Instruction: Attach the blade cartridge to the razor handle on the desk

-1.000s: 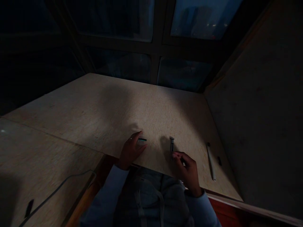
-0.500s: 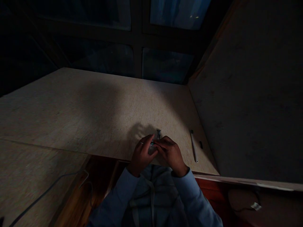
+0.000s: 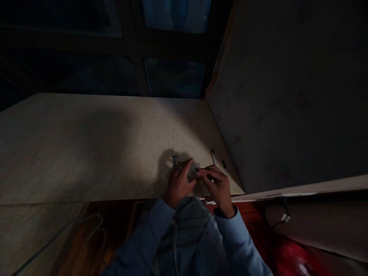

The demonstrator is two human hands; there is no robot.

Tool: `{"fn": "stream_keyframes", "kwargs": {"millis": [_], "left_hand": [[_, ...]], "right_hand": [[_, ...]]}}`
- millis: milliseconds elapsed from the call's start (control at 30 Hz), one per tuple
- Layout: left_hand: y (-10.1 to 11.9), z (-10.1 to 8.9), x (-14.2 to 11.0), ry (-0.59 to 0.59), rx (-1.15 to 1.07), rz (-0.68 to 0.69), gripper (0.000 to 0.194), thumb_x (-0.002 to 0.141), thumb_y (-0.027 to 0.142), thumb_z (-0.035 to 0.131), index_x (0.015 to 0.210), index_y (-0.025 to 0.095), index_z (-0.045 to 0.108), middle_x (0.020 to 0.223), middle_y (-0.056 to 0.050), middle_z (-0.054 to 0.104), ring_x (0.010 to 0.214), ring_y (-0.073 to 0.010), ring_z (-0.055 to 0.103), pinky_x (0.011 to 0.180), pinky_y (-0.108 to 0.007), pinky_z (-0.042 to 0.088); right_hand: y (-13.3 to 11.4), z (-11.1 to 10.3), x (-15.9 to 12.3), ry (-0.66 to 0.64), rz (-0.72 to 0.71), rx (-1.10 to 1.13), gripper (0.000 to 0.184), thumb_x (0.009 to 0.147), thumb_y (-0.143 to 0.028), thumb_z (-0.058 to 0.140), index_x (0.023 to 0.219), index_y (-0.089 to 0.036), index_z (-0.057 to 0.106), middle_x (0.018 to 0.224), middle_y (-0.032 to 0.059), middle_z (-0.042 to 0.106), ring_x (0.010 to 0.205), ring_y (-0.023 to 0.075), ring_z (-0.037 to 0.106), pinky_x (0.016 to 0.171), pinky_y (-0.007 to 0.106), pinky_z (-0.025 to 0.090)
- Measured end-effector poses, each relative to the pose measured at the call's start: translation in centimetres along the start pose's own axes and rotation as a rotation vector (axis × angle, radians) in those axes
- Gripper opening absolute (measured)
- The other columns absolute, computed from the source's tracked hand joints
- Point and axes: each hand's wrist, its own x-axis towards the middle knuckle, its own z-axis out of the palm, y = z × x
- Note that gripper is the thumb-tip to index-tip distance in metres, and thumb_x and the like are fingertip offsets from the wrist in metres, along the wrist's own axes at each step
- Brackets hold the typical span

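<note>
In the dim head view both hands meet over the near edge of a pale wooden board (image 3: 86,145). My left hand (image 3: 178,184), a ring on one finger, and my right hand (image 3: 217,186) pinch a small flat clear piece (image 3: 193,168) between their fingertips. A small dark metal part (image 3: 174,159) lies on the board just beyond my left hand. Light blue sleeves cover both forearms.
A thin pale stick (image 3: 213,156) and a tiny dark bit (image 3: 224,164) lie on the board to the right. An upright panel (image 3: 287,96) walls off the right side. Dark window panes (image 3: 172,76) stand behind. A cable (image 3: 57,237) runs at lower left.
My hands, apart a second ago, came together and now hold the small clear piece between them. The dark metal part is left on the board. The view swung to the right.
</note>
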Motion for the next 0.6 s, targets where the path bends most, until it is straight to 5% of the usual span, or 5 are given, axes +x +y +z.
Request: {"fn": "stream_keyframes", "kwargs": {"millis": [300, 600], "left_hand": [[5.4, 6.4, 2.5, -0.254, 0.091, 0.061, 0.058, 0.081, 0.029, 0.068, 0.134, 0.014, 0.048, 0.114, -0.014, 0.065, 0.112, -0.0277, 0.054, 0.092, -0.042, 0.046], [7.6, 9.4, 3.8, -0.299, 0.196, 0.052, 0.056, 0.083, 0.03, 0.066, 0.133, 0.012, 0.048, 0.103, -0.014, 0.067, 0.109, -0.0297, 0.052, 0.089, -0.045, 0.041]], "right_hand": [[4.7, -5.8, -3.5, 0.331, 0.346, 0.069, 0.026, 0.073, -0.042, 0.075, 0.081, -0.017, 0.076, 0.084, 0.0074, 0.073, 0.078, 0.021, 0.066, 0.071, 0.032, 0.052], [5.8, -7.5, -5.1, 0.447, 0.439, 0.098, 0.032, 0.071, -0.044, 0.075, 0.084, -0.014, 0.074, 0.079, 0.0074, 0.073, 0.068, 0.0185, 0.064, 0.056, 0.026, 0.047]]}}
